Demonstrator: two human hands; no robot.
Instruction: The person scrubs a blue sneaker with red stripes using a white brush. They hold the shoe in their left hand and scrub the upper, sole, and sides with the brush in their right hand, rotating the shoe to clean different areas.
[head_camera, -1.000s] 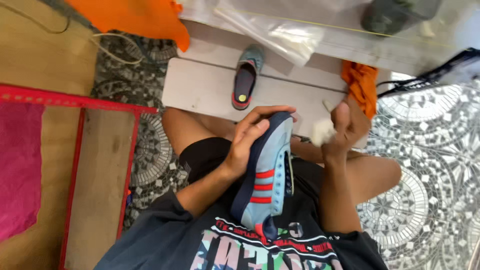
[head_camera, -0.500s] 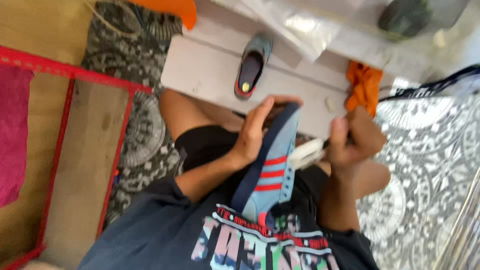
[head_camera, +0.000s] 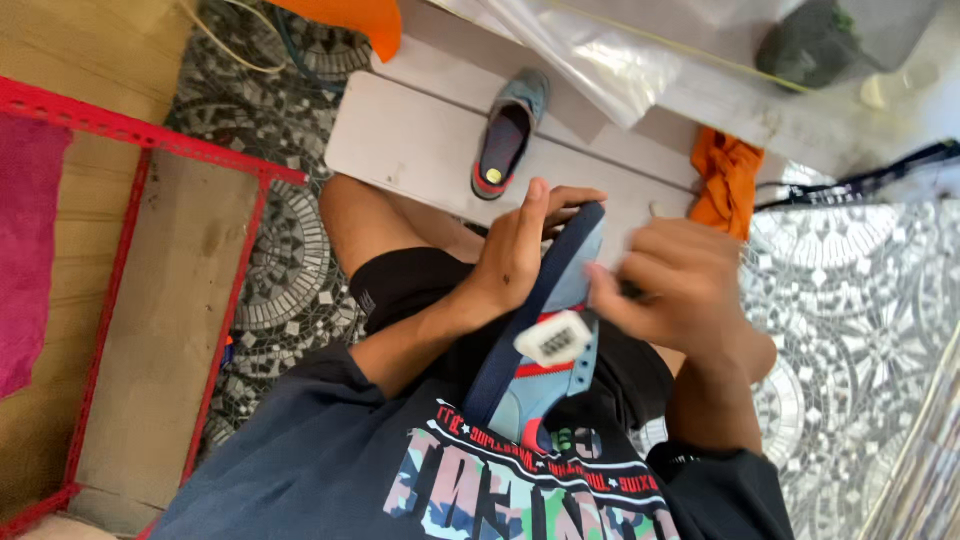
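Steadying the blue shoe on the lap, sole side up, the left hand wraps its toe while the right hand pinches a white brush against it, apparently mid-scrub, likely needing firm, even strokes next.

Left hand curls in a grip with fingers bent; right hand pinches, blurred

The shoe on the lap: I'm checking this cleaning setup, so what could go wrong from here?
The blue shoe is propped on the lap, steadied only by the left hand; it may slip. The right hand is blurred while it holds the white brush, so the brush might fall.
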